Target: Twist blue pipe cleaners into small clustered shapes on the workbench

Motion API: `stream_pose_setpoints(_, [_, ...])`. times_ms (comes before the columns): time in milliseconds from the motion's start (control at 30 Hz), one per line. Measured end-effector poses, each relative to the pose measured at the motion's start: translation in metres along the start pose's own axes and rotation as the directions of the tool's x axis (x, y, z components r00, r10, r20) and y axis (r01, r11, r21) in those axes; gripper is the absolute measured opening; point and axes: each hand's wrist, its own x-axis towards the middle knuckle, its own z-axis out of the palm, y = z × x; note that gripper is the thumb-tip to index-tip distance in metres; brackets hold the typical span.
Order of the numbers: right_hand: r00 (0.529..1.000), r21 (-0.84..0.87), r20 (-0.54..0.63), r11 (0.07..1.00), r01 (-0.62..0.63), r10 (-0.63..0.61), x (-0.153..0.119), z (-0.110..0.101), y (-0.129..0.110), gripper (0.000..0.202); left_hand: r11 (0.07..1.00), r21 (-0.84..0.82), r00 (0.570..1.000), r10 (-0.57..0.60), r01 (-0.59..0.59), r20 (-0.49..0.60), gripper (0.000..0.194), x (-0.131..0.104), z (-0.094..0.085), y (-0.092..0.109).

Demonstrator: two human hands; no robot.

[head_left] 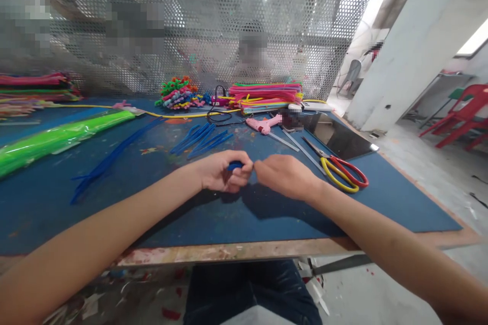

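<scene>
Both hands meet over the middle of the blue tabletop (267, 213), knuckles almost touching. Left hand (224, 170) is curled shut around a short blue pipe cleaner (235, 165), of which only a small piece shows between thumb and fingers. Right hand (284, 175) is closed too, its fingertips pinched at the end of that same blue piece, right beside the left thumb.

Just behind the hands lies a loose fan of blue pipe cleaners (202, 140), and further left a longer bundle of blue ones (110, 157) stretches across the tabletop. A bright green pack (57, 138) lies at the far left. To the right of the hands rest scissors with yellow and red handles (343, 170), and behind them a pink glue gun (265, 124). Stacks of many-coloured pipe cleaners (267, 95) sit at the back against a perforated metal screen (229, 20), with a heap of curled coloured pieces (177, 94) beside them.
</scene>
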Motion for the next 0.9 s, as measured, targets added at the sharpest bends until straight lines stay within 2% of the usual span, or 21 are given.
stream_pose_setpoints(33, [0.991,0.047,-0.102,0.996,-0.081,0.085,0.002,0.002,0.001,0.024,0.994,-0.074,0.995,0.078,-0.082,-0.062,0.024,0.003,-0.001,0.000])
stream_pose_setpoints(67, [0.962,0.147,-0.194,0.975,-0.165,0.192,0.004,0.005,0.001,0.024,0.973,-0.125,0.975,0.179,-0.196,-0.133,0.024,0.007,0.000,-0.002])
stream_pose_setpoints(100, [0.918,0.291,-0.248,0.928,-0.235,0.310,0.006,0.008,0.002,0.023,0.935,-0.147,0.936,0.294,-0.324,-0.192,0.028,0.010,0.001,-0.004])
stream_pose_setpoints(133, [0.873,0.455,-0.250,0.846,-0.276,0.419,0.008,0.011,0.003,0.023,0.888,-0.131,0.886,0.406,-0.440,-0.226,0.034,0.013,0.004,-0.006])
stream_pose_setpoints(167, [0.839,0.611,-0.207,0.736,-0.290,0.503,0.009,0.014,0.004,0.023,0.843,-0.084,0.830,0.500,-0.532,-0.246,0.037,0.016,0.007,-0.010])
stream_pose_setpoints(233, [0.819,0.814,-0.082,0.512,-0.273,0.568,0.012,0.019,0.007,0.024,0.793,0.026,0.757,0.591,-0.609,-0.278,0.044,0.020,0.013,-0.016])
stream_pose_setpoints(267, [0.826,0.860,-0.040,0.440,-0.258,0.562,0.012,0.021,0.009,0.025,0.775,0.075,0.731,0.619,-0.627,-0.287,0.043,0.021,0.016,-0.019])
stream_pose_setpoints(333, [0.848,0.886,-0.002,0.395,-0.244,0.529,0.013,0.023,0.010,0.027,0.750,0.146,0.693,0.654,-0.645,-0.303,0.037,0.022,0.020,-0.022])
stream_pose_setpoints(433, [0.872,0.856,0.014,0.445,-0.263,0.488,0.013,0.025,0.008,0.028,0.741,0.198,0.658,0.665,-0.642,-0.352,0.032,0.020,0.020,-0.022])
stream_pose_setpoints(533, [0.888,0.813,0.028,0.506,-0.288,0.460,0.012,0.026,0.006,0.028,0.766,0.258,0.642,0.638,-0.589,-0.425,0.027,0.019,0.015,-0.021])
stream_pose_setpoints(633, [0.910,0.729,0.028,0.615,-0.302,0.414,0.009,0.024,0.006,0.024,0.769,0.317,0.619,0.637,-0.555,-0.461,0.023,0.018,0.010,-0.020])
stream_pose_setpoints(767, [0.925,0.556,-0.010,0.771,-0.311,0.380,0.006,0.020,0.010,0.018,0.761,0.347,0.643,0.649,-0.548,-0.408,0.024,0.019,0.005,-0.018])
stream_pose_setpoints(900, [0.935,0.468,0.008,0.825,-0.316,0.354,0.007,0.013,0.016,0.020,0.778,0.337,0.678,0.628,-0.531,-0.382,0.027,0.019,0.002,-0.017])
